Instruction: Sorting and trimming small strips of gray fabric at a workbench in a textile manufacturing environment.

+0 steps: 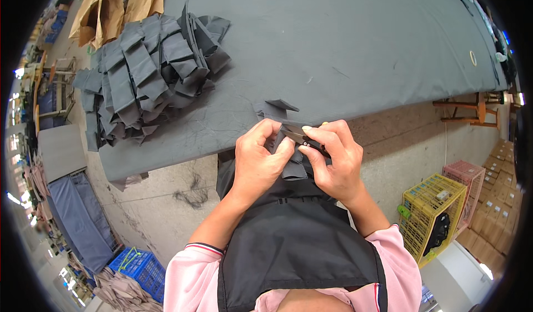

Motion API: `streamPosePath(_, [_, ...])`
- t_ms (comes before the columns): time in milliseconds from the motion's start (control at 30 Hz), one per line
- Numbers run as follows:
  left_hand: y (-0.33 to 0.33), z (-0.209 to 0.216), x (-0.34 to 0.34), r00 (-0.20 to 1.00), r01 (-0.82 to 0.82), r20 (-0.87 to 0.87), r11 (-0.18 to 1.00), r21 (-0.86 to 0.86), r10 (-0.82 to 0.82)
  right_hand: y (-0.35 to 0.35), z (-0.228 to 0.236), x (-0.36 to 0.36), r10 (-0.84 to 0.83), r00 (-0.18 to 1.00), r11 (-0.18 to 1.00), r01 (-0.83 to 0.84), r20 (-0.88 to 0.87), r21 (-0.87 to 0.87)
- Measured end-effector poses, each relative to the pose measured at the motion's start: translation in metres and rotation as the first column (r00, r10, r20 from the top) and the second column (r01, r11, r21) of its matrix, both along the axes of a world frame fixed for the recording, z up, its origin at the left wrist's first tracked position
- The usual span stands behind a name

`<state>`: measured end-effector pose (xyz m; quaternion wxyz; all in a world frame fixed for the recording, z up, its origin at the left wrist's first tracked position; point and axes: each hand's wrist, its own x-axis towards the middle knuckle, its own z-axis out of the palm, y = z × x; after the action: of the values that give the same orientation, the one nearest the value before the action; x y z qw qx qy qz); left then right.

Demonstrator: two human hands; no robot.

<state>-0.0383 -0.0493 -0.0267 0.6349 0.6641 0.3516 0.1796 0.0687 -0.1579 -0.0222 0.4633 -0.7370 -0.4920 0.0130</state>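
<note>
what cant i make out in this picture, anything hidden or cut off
All in the head view:
Snips: handles partly covered by the right hand.
Cloth strip: partly hidden by the left hand.
Pile of cloth pieces: upper ones hide lower ones.
Paper bag: cut off by the upper edge.
Boxes: too small to count surely.

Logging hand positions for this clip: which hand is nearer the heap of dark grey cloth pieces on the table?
Left: the left hand is below and right of the heap, not touching it; the right hand is farther right.
</note>
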Motion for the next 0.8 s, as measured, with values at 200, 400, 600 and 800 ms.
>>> streamPosePath(200, [0.005,-0.004,0.0,1.0,0.016,-0.01,0.982,0.188,-0.015,0.009,-0.003,-0.001,0.0,0.997,1.0,-0.001,0.082,0.007])
streamPosePath(400, [0.01,-0.006,0.004,0.999,0.047,-0.01,0.978,0.201,-0.045,0.011,-0.004,-0.003,-0.044,0.994,0.998,0.048,0.098,-0.035])
streamPosePath(600, [0.025,-0.012,0.004,0.996,0.024,0.085,0.895,-0.445,0.015,0.004,-0.005,0.011,-0.059,0.848,0.997,0.077,-0.527,0.013])
streamPosePath(800, [0.034,-0.021,0.003,0.993,-0.006,0.099,0.857,-0.516,0.066,0.019,-0.001,0.01,0.099,0.908,0.976,-0.167,-0.406,-0.136])
